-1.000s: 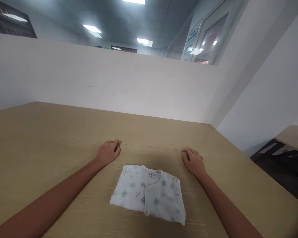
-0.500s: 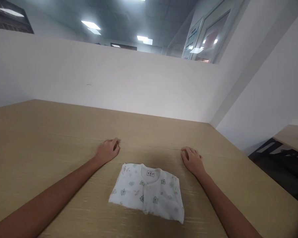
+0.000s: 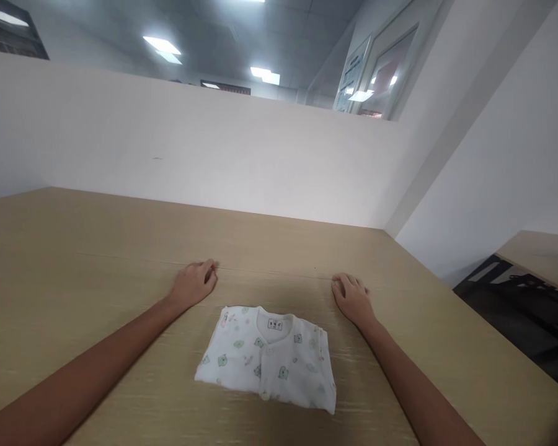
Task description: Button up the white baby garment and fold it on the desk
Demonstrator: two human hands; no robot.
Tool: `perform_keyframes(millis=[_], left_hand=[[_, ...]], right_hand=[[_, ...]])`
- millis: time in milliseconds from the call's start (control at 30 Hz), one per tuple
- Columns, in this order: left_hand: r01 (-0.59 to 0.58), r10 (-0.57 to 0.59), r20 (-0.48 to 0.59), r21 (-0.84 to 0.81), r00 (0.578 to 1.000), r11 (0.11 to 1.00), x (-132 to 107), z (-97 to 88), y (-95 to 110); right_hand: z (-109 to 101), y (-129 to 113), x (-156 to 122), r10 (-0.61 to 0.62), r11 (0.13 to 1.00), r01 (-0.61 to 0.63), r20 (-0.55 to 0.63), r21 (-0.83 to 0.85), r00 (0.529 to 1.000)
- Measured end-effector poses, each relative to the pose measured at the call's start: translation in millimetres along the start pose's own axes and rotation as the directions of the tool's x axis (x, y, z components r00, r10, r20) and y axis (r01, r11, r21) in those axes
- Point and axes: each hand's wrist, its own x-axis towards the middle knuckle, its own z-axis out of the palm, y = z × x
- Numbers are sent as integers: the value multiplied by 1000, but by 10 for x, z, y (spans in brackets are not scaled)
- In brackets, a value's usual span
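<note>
A small white baby shirt (image 3: 246, 353), printed with green bears and other pale figures, lies folded on the table between my forearms. Its round neckline faces away from me, and a printed label shows inside the collar. My left hand (image 3: 194, 285) rests on the tabletop beyond the shirt's left corner, fingers loosely bent, holding nothing. Beyond the right corner, my right hand (image 3: 353, 298) lies palm down with relaxed, slightly spread fingers and nothing in it. Neither hand touches the shirt.
The wood-coloured table (image 3: 134, 229) meets a low white partition (image 3: 214, 148) at its far edge. A white wall (image 3: 493, 155) rises on the right. Past the table's right edge stands another table (image 3: 544, 254) with a dark frame.
Everything has shifted slightly left in the picture as the camera turned a little. The thumb of my right hand sits closer to its fingers. The shirt stays put on the table.
</note>
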Motion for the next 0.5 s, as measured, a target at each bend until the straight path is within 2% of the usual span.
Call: perform_keyframes(millis=[500], left_hand=[[17,-15,32,-72,999,997,30,-34,-15]], right_hand=[[-142,-116,-15,10,996,-1,97,-92,995]])
